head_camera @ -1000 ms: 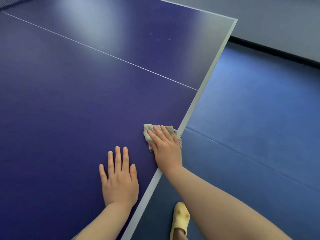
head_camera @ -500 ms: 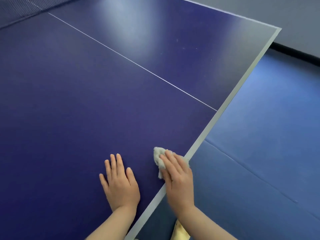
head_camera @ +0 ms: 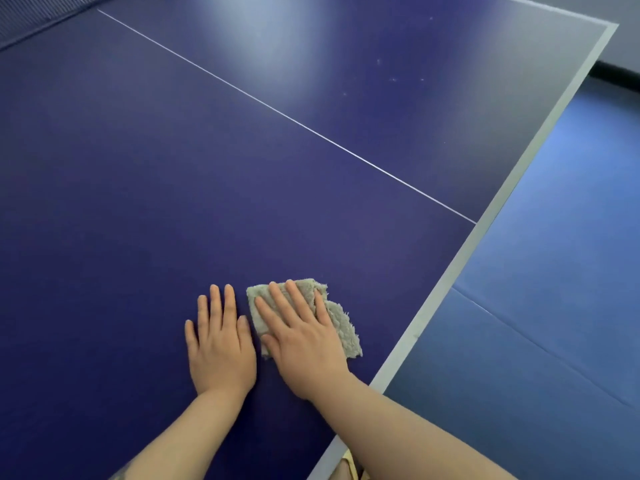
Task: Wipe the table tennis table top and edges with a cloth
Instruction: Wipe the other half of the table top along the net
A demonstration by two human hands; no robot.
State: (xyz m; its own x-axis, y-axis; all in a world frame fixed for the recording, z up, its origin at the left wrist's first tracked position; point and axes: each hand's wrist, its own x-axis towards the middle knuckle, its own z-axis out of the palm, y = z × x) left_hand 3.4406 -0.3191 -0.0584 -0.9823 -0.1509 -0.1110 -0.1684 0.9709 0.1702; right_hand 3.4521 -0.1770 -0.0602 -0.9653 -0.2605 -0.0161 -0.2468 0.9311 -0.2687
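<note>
The dark blue table tennis table [head_camera: 207, 174] fills most of the view, with a thin white centre line and a pale edge band [head_camera: 491, 223] running down its right side. A grey-beige fluffy cloth [head_camera: 341, 322] lies flat on the top near that edge. My right hand [head_camera: 301, 337] presses down on the cloth with fingers spread. My left hand [head_camera: 220, 341] rests flat on the bare table just left of the cloth, palm down, holding nothing. A few small pale specks [head_camera: 393, 79] dot the far right part of the top.
The net [head_camera: 38, 19] crosses the far left corner. Blue floor mats [head_camera: 554, 289] lie to the right of the table, with a dark skirting strip [head_camera: 620, 72] beyond. A yellow slipper [head_camera: 349, 465] peeks out below the table edge at the bottom.
My right hand has slid the cloth left, off the pale edge band and onto the blue top beside my left hand. The cloth now lies more spread out.
</note>
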